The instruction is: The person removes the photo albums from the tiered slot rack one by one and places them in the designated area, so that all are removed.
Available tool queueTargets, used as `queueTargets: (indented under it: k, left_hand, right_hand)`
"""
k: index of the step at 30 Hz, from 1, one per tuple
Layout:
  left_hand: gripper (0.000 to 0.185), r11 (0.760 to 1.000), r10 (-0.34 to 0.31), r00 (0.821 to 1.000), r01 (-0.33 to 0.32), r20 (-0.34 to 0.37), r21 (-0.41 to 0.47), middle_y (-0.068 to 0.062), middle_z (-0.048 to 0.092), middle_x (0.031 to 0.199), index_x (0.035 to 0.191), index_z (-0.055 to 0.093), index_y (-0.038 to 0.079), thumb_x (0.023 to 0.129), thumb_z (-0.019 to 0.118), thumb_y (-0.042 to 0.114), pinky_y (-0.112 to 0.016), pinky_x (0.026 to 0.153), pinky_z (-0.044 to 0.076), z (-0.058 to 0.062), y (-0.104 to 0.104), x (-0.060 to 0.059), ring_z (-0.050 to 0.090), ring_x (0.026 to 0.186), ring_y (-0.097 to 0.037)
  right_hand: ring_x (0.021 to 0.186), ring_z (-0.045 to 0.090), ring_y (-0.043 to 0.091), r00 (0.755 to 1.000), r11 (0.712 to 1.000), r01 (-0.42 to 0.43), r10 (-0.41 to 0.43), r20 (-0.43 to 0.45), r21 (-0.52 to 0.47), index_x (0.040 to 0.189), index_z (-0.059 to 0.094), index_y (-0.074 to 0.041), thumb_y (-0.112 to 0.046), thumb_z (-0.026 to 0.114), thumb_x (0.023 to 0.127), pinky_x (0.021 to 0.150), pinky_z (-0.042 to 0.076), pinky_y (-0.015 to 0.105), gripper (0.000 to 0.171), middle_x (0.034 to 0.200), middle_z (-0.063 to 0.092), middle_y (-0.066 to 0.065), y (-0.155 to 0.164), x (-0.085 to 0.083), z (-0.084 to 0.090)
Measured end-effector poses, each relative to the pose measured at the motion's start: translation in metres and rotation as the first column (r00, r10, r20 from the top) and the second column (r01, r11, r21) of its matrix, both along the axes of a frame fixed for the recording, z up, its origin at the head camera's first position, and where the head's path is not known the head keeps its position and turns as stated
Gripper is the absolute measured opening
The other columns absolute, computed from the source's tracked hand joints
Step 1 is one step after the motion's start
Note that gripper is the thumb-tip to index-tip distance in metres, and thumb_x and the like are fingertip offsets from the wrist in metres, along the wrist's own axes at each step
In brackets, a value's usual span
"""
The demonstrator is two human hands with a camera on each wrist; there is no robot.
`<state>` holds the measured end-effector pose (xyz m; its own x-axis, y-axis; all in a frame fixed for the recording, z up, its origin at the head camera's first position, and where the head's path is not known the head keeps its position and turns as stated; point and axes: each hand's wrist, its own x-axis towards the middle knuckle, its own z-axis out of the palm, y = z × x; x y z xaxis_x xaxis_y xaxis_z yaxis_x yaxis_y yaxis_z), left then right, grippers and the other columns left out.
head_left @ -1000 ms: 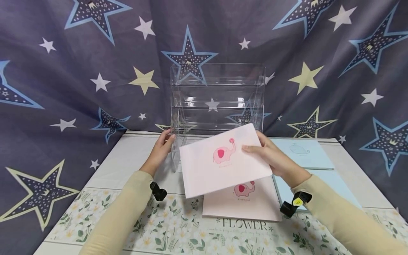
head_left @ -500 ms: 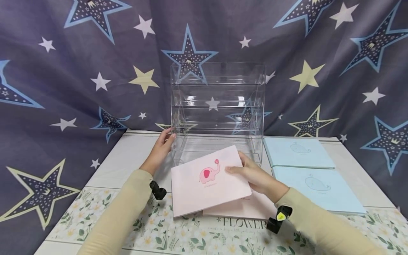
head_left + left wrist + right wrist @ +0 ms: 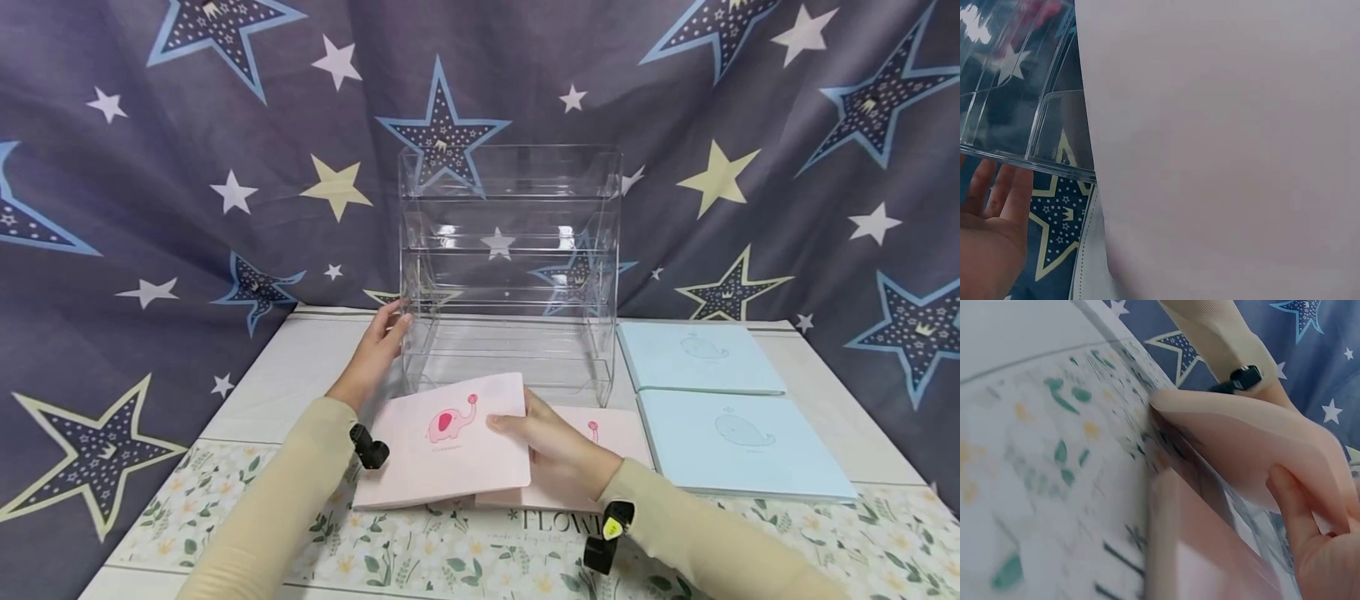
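Observation:
My right hand (image 3: 558, 446) holds a pale pink notebook (image 3: 427, 458) with an elephant on its cover by the right edge, thumb on top. It slants over the table in front of a clear tiered acrylic rack (image 3: 517, 375). In the right wrist view, the notebook (image 3: 1241, 437) bows slightly between thumb and fingers. A second pink notebook (image 3: 626, 425) lies flat, partly covered by the first. My left hand (image 3: 375, 354) touches the rack's left side; in the left wrist view its fingers (image 3: 1017, 194) reach up to the rack's edge, nearly straight.
Two pale blue notebooks with whales, one behind (image 3: 705, 354) and one in front (image 3: 750, 442), lie to the right. A floral cloth (image 3: 450, 567) covers the front of the table. A dark star-patterned curtain (image 3: 300, 108) hangs behind the rack.
My right hand has carried the pink notebook left and down, from in front of the rack to low over the table. More of the rack and the blue notebooks shows. My left hand has stayed put.

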<state>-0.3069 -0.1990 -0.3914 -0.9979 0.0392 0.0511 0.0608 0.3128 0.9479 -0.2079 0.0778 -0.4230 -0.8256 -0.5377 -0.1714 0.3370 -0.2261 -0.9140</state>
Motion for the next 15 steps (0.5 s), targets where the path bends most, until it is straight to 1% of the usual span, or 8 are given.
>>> queueTargets:
  k: [1,2,3,5,7,10,15]
  left_hand:
    - [0.062,1.0,0.001,1.0,-0.001,0.0,0.0,-0.021,0.035,0.152,0.16,0.021,0.015,0.108,0.044,0.039,-0.053,0.114,0.035,0.0,0.0,0.0,0.037,0.139,-0.036]
    - [0.063,1.0,0.004,1.0,-0.004,-0.009,0.004,-0.02,0.036,0.151,0.16,0.022,0.016,0.108,0.045,0.041,-0.053,0.113,0.036,-0.005,-0.001,-0.004,0.038,0.139,-0.035]
    - [0.063,1.0,0.007,1.0,-0.007,-0.018,0.006,-0.019,0.037,0.15,0.16,0.023,0.017,0.107,0.046,0.043,-0.052,0.113,0.037,-0.006,-0.001,-0.004,0.039,0.138,-0.034]
    - [0.063,1.0,0.01,1.0,-0.01,-0.027,0.006,-0.02,0.039,0.15,0.16,0.024,0.016,0.107,0.046,0.042,-0.052,0.112,0.038,-0.006,0.0,-0.004,0.04,0.137,-0.035]
    - [0.062,1.0,0.015,0.999,-0.014,-0.037,0.018,-0.021,0.04,0.149,0.159,0.025,0.014,0.107,0.046,0.041,-0.053,0.112,0.038,-0.007,0.0,-0.005,0.04,0.136,-0.036]
    - [0.062,1.0,0.012,0.999,-0.011,-0.047,0.028,-0.023,0.04,0.148,0.159,0.025,0.013,0.108,0.046,0.039,-0.054,0.112,0.037,-0.008,-0.001,-0.006,0.04,0.136,-0.037]
    - [0.061,0.999,0.007,0.999,-0.005,-0.054,0.034,-0.023,0.04,0.147,0.159,0.025,0.013,0.108,0.046,0.038,-0.056,0.112,0.036,-0.01,-0.002,-0.006,0.04,0.136,-0.037]
  right_hand:
    - [0.108,0.065,0.031,1.0,0.999,-0.001,0.003,0.03,-0.039,0.147,0.034,-0.011,-0.008,0.06,0.098,0.088,0.058,0.046,0.055,0.129,0.061,0.017,-0.003,0.002,-0.001]
    - [0.113,0.063,0.033,0.998,0.997,0.003,0.001,0.06,-0.076,0.147,0.034,-0.013,-0.008,0.06,0.099,0.091,0.056,0.048,0.055,0.133,0.06,0.017,-0.007,0.004,-0.003]
    - [0.118,0.06,0.034,0.996,0.994,0.004,0.006,0.089,-0.111,0.148,0.034,-0.015,-0.009,0.059,0.099,0.095,0.054,0.05,0.055,0.136,0.058,0.018,-0.01,0.006,-0.004]
    - [0.122,0.058,0.036,0.994,0.986,0.003,0.015,0.105,-0.166,0.148,0.034,-0.014,-0.007,0.057,0.1,0.098,0.051,0.051,0.054,0.139,0.055,0.018,-0.017,0.008,-0.006]
    - [0.123,0.057,0.035,0.994,0.982,0.006,0.015,0.108,-0.19,0.149,0.033,-0.013,-0.005,0.054,0.1,0.1,0.05,0.051,0.053,0.139,0.055,0.018,-0.025,0.008,-0.007]
    - [0.124,0.056,0.034,0.994,0.98,0.02,0.002,0.113,-0.197,0.149,0.033,-0.01,-0.003,0.051,0.101,0.101,0.05,0.049,0.051,0.14,0.054,0.018,-0.038,0.008,-0.01]
    - [0.12,0.058,0.03,0.991,0.988,0.069,-0.051,0.127,-0.141,0.145,0.038,-0.005,0.0,0.049,0.1,0.1,0.051,0.046,0.047,0.134,0.058,0.017,-0.055,0.009,-0.015]
